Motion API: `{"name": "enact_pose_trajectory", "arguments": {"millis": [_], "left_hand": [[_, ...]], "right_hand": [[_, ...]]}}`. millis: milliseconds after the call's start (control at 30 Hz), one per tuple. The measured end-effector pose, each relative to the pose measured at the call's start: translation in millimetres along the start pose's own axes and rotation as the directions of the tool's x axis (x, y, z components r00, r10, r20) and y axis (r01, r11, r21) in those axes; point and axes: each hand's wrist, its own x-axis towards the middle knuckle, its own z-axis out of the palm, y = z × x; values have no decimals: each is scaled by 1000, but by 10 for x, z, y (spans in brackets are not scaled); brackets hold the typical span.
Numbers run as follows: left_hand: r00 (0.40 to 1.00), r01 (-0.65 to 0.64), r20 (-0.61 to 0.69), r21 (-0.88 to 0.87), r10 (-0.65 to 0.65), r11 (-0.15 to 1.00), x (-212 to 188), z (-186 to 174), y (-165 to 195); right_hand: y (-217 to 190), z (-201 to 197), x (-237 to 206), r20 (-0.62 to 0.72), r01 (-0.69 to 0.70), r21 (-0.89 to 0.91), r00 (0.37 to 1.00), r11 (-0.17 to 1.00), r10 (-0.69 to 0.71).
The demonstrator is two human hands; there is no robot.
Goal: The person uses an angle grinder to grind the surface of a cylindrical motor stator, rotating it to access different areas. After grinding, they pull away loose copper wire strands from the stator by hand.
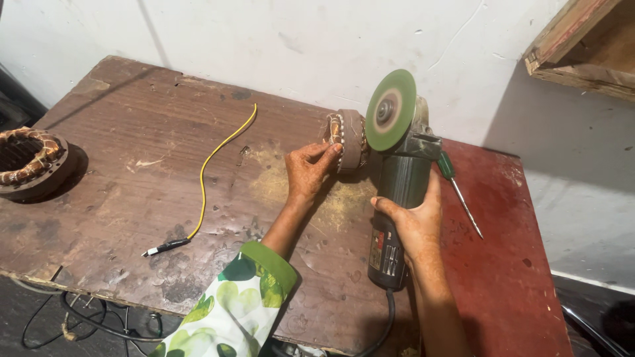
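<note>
Whitewashed wall behind, and below it a scarred brown tabletop (132, 132) with a red-painted stretch on the right. At the far edge a small motor stator (348, 140) stands on its rim, copper windings showing at the face. The left hand (309, 168), sleeve in green leaf print, has its fingers pressed against the near face of the stator, bracing it upright. The right hand (413, 225) is wrapped tight round the body of an angle grinder (395, 198), and the green cutting disc (391, 110) sits right at the stator's right side; whether it touches, I cannot tell from here.

By my reckoning this is the cutting stage, disc lined up on the windings or the core. What comes next calls for a firm brace on the stator, fingers kept clear of the disc, and a steady, square feed.

Off to the side: a green-handled screwdriver (458, 188) on the red patch, a yellow wire (210, 172) snaking across the wood, and a larger stator (30, 162) at the left edge.
</note>
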Motion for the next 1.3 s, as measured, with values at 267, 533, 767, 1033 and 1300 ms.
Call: {"name": "enact_pose_trajectory", "arguments": {"millis": [267,533,767,1033,1300], "left_hand": [[999,-46,9,59,45,997,-23,93,-52],[1000,-7,-9,5,7,1000,-26,146,-111],[1000,26,2,-98,-26,995,-31,167,-131],[1000,6,5,-76,-5,997,-44,204,-160],[1000,-15,7,4,15,1000,-33,201,-168]], "right_hand": [[31,-80,34,0,-43,-3,999,999,43],[53,-147,66,-17,-86,-68,996,994,85],[40,-157,68,-10,-112,-33,994,993,112],[100,-191,93,-17,-111,-72,994,991,110],[84,-203,101,-12,-101,-88,995,991,100]]}}
